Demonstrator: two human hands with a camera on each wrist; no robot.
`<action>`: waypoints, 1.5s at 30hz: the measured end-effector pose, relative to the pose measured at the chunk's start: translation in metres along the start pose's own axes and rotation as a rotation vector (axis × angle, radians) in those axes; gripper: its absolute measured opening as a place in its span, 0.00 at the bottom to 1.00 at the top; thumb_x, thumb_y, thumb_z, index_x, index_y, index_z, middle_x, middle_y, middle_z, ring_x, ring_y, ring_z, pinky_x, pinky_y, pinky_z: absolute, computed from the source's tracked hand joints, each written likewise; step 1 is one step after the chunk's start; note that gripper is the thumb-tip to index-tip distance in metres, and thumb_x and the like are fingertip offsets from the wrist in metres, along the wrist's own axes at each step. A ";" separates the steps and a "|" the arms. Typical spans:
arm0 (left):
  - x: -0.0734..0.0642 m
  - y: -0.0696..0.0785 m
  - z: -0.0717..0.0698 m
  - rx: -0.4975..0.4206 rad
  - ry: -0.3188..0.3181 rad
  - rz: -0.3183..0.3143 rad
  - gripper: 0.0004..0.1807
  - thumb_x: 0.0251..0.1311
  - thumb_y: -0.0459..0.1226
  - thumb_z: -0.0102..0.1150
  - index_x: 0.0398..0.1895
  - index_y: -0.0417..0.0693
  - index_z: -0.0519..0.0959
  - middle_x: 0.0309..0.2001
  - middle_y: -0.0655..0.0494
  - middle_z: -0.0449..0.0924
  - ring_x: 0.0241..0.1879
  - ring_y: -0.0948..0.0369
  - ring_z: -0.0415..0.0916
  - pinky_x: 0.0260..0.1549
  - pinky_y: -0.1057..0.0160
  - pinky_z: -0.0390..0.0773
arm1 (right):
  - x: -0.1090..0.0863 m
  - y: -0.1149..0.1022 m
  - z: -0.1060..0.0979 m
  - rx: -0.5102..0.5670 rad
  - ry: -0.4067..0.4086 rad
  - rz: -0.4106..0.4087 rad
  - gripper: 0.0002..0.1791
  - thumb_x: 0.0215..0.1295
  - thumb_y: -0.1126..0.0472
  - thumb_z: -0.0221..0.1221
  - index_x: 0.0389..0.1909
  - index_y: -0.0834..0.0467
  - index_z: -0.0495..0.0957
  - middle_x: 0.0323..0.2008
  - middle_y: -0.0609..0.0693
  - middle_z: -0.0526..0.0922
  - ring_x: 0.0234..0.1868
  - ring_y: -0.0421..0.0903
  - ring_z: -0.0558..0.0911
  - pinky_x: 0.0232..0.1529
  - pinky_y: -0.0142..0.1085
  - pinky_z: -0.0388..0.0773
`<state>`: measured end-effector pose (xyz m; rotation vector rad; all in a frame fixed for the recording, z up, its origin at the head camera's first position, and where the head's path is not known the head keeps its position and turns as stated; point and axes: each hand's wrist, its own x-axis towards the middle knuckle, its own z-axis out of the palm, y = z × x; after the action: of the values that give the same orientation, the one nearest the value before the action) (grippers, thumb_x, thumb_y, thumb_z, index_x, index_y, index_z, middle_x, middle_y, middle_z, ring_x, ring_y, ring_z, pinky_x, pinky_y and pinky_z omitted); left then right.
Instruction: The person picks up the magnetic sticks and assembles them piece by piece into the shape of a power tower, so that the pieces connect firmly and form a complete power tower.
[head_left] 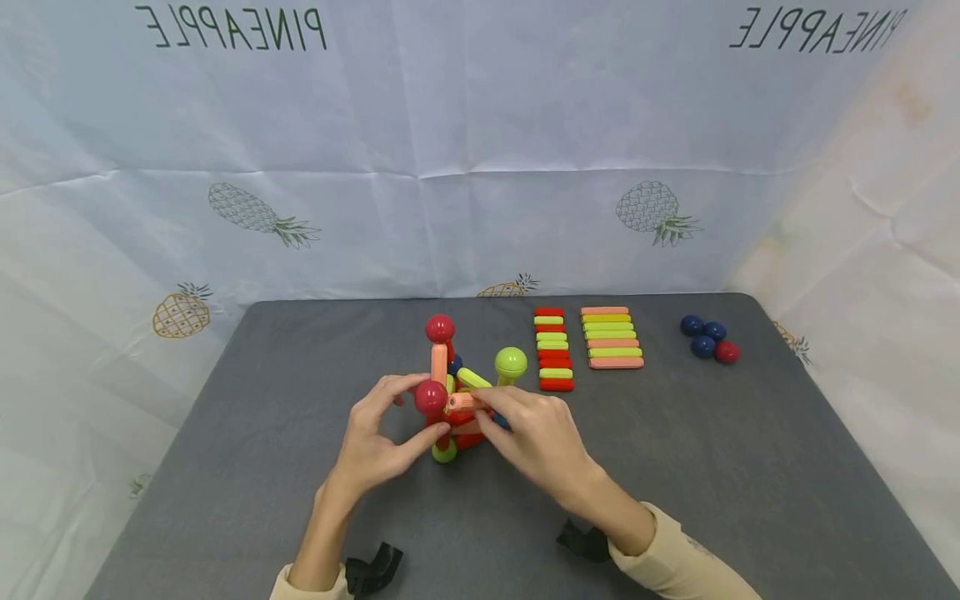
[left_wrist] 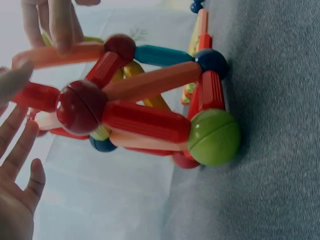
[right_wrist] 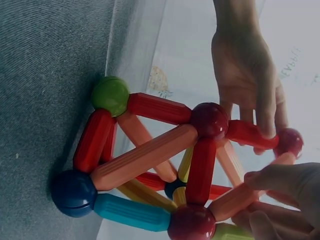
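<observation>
A frame of magnetic rods and balls stands at the table's middle. My left hand (head_left: 386, 433) is at its left side, beside the top red ball (head_left: 431, 397); in the right wrist view, its thumb and fingers grip the red rod (right_wrist: 249, 134) under that ball. From the right, my right hand (head_left: 542, 433) pinches a salmon rod (right_wrist: 231, 202) that slants from a lower red ball (right_wrist: 192, 223) towards the top one. Whether its upper end touches cannot be told. Lower down, a green ball (left_wrist: 214, 137) and a dark blue ball (right_wrist: 74, 193) rest on the table.
Right of the frame lie a column of red and yellow-green rods (head_left: 553, 350) and a column of salmon and yellow-green rods (head_left: 611, 337). Several blue balls (head_left: 702, 347) and a red ball (head_left: 727, 352) cluster farther right. A white printed cloth (head_left: 465, 225) hangs behind the grey table (head_left: 720, 483).
</observation>
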<state>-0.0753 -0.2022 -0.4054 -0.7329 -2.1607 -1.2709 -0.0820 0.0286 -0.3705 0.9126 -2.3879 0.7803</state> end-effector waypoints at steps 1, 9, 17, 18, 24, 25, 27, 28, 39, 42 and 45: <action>0.000 0.001 0.001 -0.002 0.003 -0.003 0.35 0.39 0.27 0.81 0.57 0.41 0.80 0.45 0.51 0.84 0.43 0.66 0.76 0.43 0.68 0.73 | 0.001 -0.001 0.001 -0.008 0.004 -0.001 0.18 0.50 0.62 0.79 0.43 0.57 0.88 0.35 0.48 0.92 0.23 0.39 0.84 0.24 0.20 0.72; 0.002 0.005 0.004 0.012 0.018 -0.012 0.33 0.42 0.26 0.79 0.57 0.41 0.81 0.42 0.50 0.86 0.38 0.65 0.76 0.39 0.65 0.74 | 0.004 -0.005 0.004 -0.084 0.009 -0.023 0.18 0.50 0.60 0.79 0.44 0.55 0.89 0.37 0.47 0.92 0.31 0.40 0.89 0.27 0.26 0.80; 0.001 0.001 0.000 0.088 -0.036 -0.141 0.34 0.40 0.34 0.83 0.55 0.46 0.78 0.43 0.56 0.85 0.41 0.66 0.78 0.37 0.60 0.74 | -0.004 0.021 -0.007 0.143 0.169 -0.012 0.15 0.45 0.60 0.80 0.20 0.53 0.80 0.16 0.45 0.79 0.17 0.34 0.73 0.21 0.23 0.68; 0.001 0.000 -0.001 0.101 -0.065 -0.173 0.35 0.39 0.36 0.84 0.54 0.48 0.78 0.44 0.58 0.85 0.41 0.66 0.78 0.37 0.59 0.75 | -0.005 0.028 -0.008 0.181 0.178 0.029 0.19 0.44 0.60 0.81 0.19 0.53 0.76 0.15 0.46 0.75 0.17 0.35 0.70 0.21 0.24 0.66; 0.000 0.000 -0.005 0.144 -0.210 -0.321 0.32 0.40 0.43 0.85 0.50 0.55 0.79 0.40 0.64 0.85 0.38 0.62 0.79 0.36 0.61 0.76 | -0.007 0.054 -0.011 0.385 -0.129 0.331 0.26 0.52 0.58 0.78 0.51 0.57 0.79 0.41 0.51 0.84 0.38 0.48 0.87 0.34 0.29 0.82; 0.000 0.000 -0.005 0.147 -0.216 -0.331 0.30 0.41 0.43 0.85 0.49 0.55 0.80 0.38 0.64 0.85 0.37 0.62 0.80 0.35 0.62 0.76 | -0.008 0.056 -0.010 0.420 -0.202 0.351 0.28 0.54 0.58 0.77 0.55 0.58 0.79 0.47 0.52 0.85 0.43 0.50 0.88 0.36 0.30 0.84; -0.001 -0.002 -0.006 0.158 -0.213 -0.348 0.26 0.42 0.42 0.84 0.46 0.54 0.81 0.36 0.63 0.85 0.35 0.62 0.80 0.32 0.64 0.77 | -0.010 0.058 -0.008 0.472 -0.301 0.356 0.26 0.58 0.60 0.74 0.57 0.58 0.80 0.51 0.54 0.86 0.46 0.52 0.89 0.37 0.31 0.86; -0.001 -0.003 -0.007 0.165 -0.203 -0.355 0.25 0.42 0.42 0.84 0.44 0.54 0.82 0.34 0.63 0.85 0.34 0.63 0.79 0.31 0.65 0.77 | -0.011 0.057 -0.007 0.486 -0.326 0.348 0.23 0.59 0.60 0.73 0.55 0.59 0.81 0.50 0.54 0.86 0.46 0.51 0.89 0.38 0.31 0.86; -0.004 -0.017 -0.012 0.218 -0.006 -0.342 0.15 0.51 0.35 0.78 0.43 0.44 0.89 0.35 0.51 0.91 0.30 0.58 0.85 0.29 0.63 0.84 | -0.019 0.034 -0.002 0.602 -0.472 0.160 0.20 0.63 0.59 0.71 0.55 0.56 0.84 0.48 0.52 0.87 0.42 0.42 0.86 0.38 0.30 0.85; -0.007 -0.019 -0.016 0.179 -0.129 -0.314 0.22 0.55 0.33 0.74 0.55 0.42 0.85 0.45 0.49 0.90 0.38 0.55 0.86 0.36 0.59 0.85 | -0.020 0.027 0.001 0.625 -0.562 0.104 0.26 0.64 0.57 0.70 0.63 0.55 0.80 0.56 0.50 0.85 0.50 0.47 0.84 0.42 0.31 0.85; -0.010 -0.018 -0.023 0.066 -0.342 -0.289 0.38 0.56 0.33 0.70 0.72 0.44 0.71 0.63 0.46 0.81 0.54 0.49 0.80 0.46 0.52 0.83 | -0.021 0.024 0.002 0.625 -0.656 0.055 0.29 0.66 0.56 0.68 0.68 0.53 0.76 0.63 0.48 0.80 0.57 0.49 0.81 0.48 0.32 0.85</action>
<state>-0.0765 -0.2322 -0.4128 -0.6667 -2.6509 -1.2805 -0.0851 0.0514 -0.3922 1.5450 -2.7583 1.4835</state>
